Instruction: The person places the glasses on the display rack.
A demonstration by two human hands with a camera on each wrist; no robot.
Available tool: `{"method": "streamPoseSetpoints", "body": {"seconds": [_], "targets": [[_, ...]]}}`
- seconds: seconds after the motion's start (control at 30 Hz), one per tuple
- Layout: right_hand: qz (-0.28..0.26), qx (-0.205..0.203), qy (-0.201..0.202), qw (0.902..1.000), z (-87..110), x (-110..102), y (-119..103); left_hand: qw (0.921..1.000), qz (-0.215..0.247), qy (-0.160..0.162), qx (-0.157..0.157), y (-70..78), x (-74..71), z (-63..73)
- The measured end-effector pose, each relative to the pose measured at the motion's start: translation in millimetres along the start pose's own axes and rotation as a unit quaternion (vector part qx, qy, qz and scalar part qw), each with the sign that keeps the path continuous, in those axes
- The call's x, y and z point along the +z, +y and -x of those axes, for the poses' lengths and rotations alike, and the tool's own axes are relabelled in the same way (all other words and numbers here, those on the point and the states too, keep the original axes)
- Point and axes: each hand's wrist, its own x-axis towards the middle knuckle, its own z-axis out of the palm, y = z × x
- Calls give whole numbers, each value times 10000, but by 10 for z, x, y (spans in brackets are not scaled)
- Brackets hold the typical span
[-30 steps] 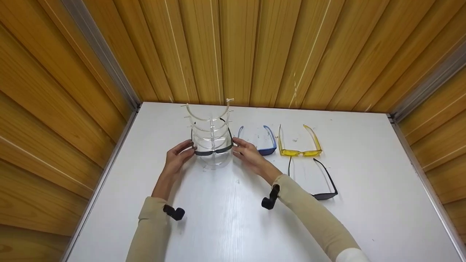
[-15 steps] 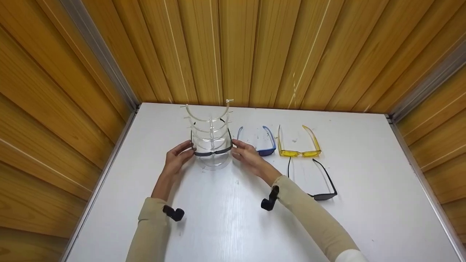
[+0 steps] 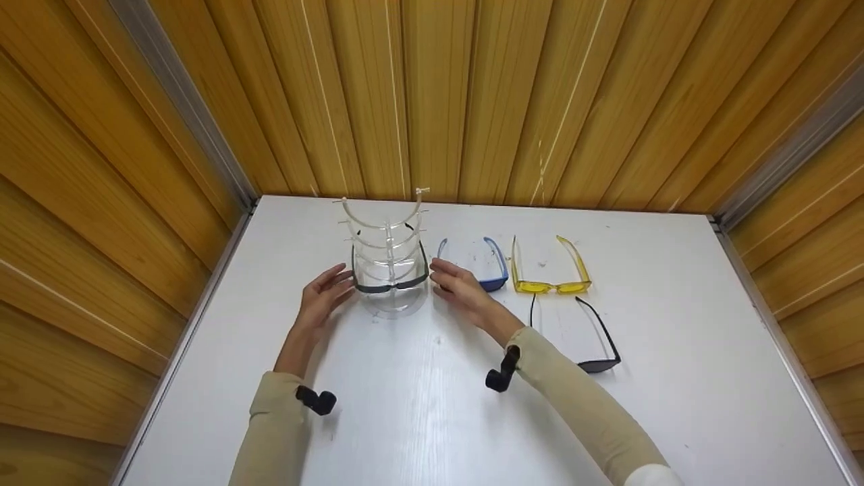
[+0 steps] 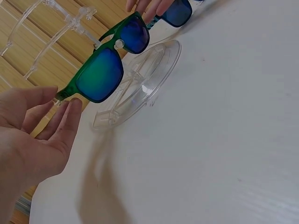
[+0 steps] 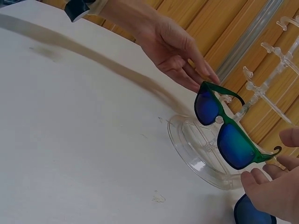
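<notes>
Green-framed sunglasses [image 4: 100,74] with mirrored blue lenses hang on the lowest arm of a clear acrylic display stand [image 3: 389,233], looking dark in the head view. Their bridge sits on the stand's round nose peg, temples pointing back. On the left of the frame is my left hand [image 3: 322,297], fingertips right by the hinge corner; whether they still touch it I cannot tell. My right hand [image 3: 466,291] stays at the other side, with thumb and fingers [image 5: 256,179] spread apart around the temple and a small gap showing.
Right of the stand, blue sunglasses [image 3: 496,283] and yellow glasses [image 3: 553,287] lie with temples unfolded on the white table [image 3: 405,405]. Black sunglasses [image 3: 599,366] lie nearer, partly behind my right forearm. Wood-patterned walls [image 3: 432,101] enclose the back and sides.
Both hands have loosened from the green sunglasses, and the left has drawn slightly outward. The sunglasses stay on the stand. The head view has shifted a little.
</notes>
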Motion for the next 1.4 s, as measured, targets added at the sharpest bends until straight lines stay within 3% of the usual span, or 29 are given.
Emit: {"method": "streamPoseSetpoints", "body": {"seconds": [0.33, 0.63, 0.8, 1.13, 1.4], "targets": [[-76, 42, -83, 9999, 45, -99, -189, 9996, -210, 187, -43, 42, -168, 104], [442, 157, -714, 9963, 265, -393, -366, 9983, -568, 34, -100, 15, -157, 221], [720, 103, -896, 9933, 446, -676, -452, 9977, -667, -77, -86, -9, -56, 296], [1478, -146, -964, 9842, 955, -1425, -673, 9948, -760, -666, -95, -122, 136, 450], [1254, -309, -1189, 9845, 1255, -1976, -734, 9856, -969, -1383, -48, -111, 300, 526]]}}
